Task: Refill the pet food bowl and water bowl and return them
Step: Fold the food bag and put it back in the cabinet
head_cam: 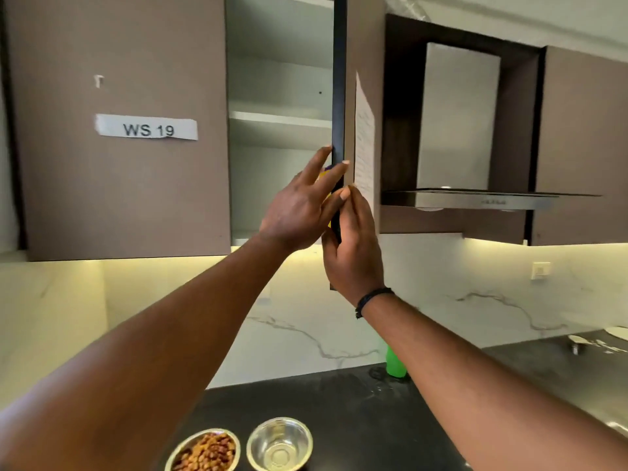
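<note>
Two bowls sit closest, side by side on the dark countertop [339, 402]: the metal food bowl [203, 450] on the left is full of brown kibble, and the clear glass water bowl [279, 444] just beside it looks empty. Behind them stands a green bottle [396, 365] by the white marble wall [306, 317]. Up above, a brown cupboard has a label [146, 128] reading "WS 19". Next to it the cabinet door [339, 96] stands open, edge toward us. The left hand [299, 205] lies flat with fingers spread on the door's edge. The right hand [353, 253] grasps that edge lower down. A steel hood [457, 130] hangs at the right.
</note>
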